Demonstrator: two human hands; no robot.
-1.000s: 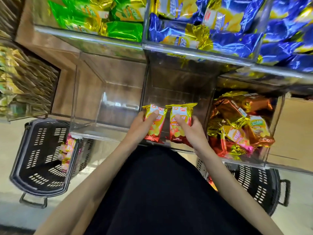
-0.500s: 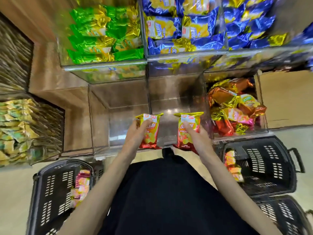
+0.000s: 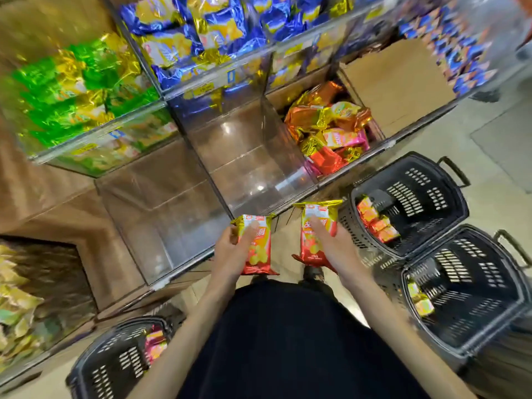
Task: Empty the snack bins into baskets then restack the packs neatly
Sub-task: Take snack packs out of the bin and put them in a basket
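Both hands have drawn back out of the middle clear bin (image 3: 250,162), each bringing a pack along, and the view has swung right, so two baskets now show on that side. Left hand (image 3: 230,254) grips the left pack (image 3: 257,249) by its left edge, one digit laid across the front near the top and the rest curled behind. Right hand (image 3: 336,249) holds the right pack (image 3: 315,223) the same way from its right edge. Both packs stand upright, gold crimp uppermost, just in front of the bin's lip and apart from each other.

These look like puffed foil pillow bags: light, crinkly and slick, probably with brittle contents. A hold on the side edges or the crimped seam suits them better than a squeeze across the middle.

Just right of the hands, the near basket (image 3: 383,172) already holds similar red and yellow packs (image 3: 377,220), so it is the likely destination. Beyond it sits a second basket (image 3: 466,283), and a third basket (image 3: 115,361) lies at lower left. The right-hand bin (image 3: 384,138) remains full of orange and pink packs (image 3: 328,131).
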